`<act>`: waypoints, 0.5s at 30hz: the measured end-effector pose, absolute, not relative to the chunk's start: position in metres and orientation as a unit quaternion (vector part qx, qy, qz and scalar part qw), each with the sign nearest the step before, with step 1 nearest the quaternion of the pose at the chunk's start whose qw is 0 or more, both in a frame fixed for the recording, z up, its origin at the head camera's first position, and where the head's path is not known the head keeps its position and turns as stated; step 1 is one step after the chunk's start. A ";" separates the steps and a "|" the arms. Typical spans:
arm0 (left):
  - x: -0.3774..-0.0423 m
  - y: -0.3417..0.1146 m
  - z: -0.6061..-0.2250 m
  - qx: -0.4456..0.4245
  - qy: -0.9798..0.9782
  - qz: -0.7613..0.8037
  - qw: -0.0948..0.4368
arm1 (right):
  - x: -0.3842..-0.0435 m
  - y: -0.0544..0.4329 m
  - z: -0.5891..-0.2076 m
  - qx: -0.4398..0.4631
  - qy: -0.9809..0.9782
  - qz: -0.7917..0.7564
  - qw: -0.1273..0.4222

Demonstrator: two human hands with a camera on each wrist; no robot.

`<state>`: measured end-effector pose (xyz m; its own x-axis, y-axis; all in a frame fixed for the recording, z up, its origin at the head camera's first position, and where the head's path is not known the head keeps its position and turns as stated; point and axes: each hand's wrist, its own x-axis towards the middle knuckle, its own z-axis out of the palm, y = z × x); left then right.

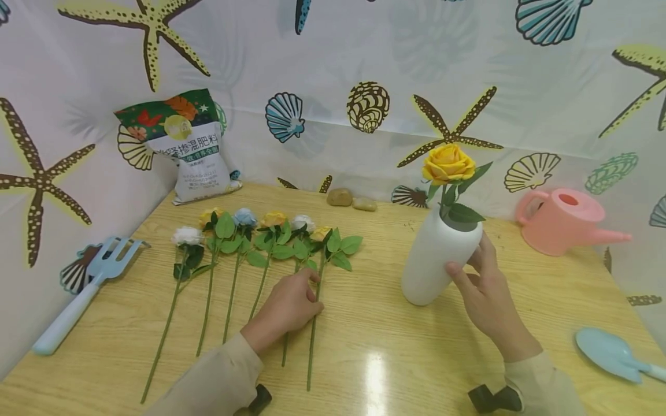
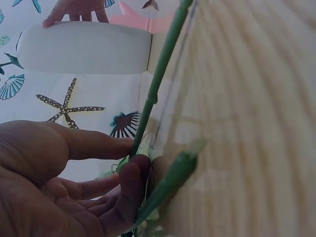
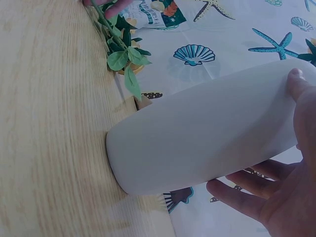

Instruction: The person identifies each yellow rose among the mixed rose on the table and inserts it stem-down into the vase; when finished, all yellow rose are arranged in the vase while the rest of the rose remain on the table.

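Note:
My left hand (image 1: 288, 303) pinches the stem (image 2: 160, 74) of the rightmost artificial rose (image 1: 321, 233), a yellow one lying on the table, between thumb and fingertips. Left of it lie several more long-stemmed roses in a row: a white one (image 1: 303, 222), a yellow one (image 1: 274, 218), a blue one (image 1: 244, 217), another yellow one (image 1: 210, 216) and a white one (image 1: 187, 236). With thumb and fingers on either side, my right hand (image 1: 489, 292) holds a white vase (image 1: 434, 254), its base at the tabletop. A yellow rose (image 1: 448, 164) stands in the vase's mouth.
A pink watering can (image 1: 559, 225) is at the back right, a light-blue trowel (image 1: 606, 351) at the right edge. To the left lies a blue hand fork (image 1: 106, 263). A fertilizer bag (image 1: 200, 159) and two stones (image 1: 340, 197) sit near the patterned curtain (image 1: 322, 52).

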<state>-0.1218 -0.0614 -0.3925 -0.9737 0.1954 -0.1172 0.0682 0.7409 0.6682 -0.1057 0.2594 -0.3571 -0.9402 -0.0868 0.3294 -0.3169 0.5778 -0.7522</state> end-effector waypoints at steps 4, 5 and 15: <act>-0.122 -0.060 -0.391 0.064 0.925 0.362 0.097 | -0.106 0.260 -0.357 0.112 -0.880 0.444 0.128; -0.122 -0.061 -0.391 0.061 0.923 0.366 0.099 | -0.106 0.260 -0.357 0.112 -0.880 0.444 0.128; -0.121 -0.054 -0.362 0.048 0.841 0.527 0.111 | -0.106 0.260 -0.357 0.110 -0.880 0.446 0.122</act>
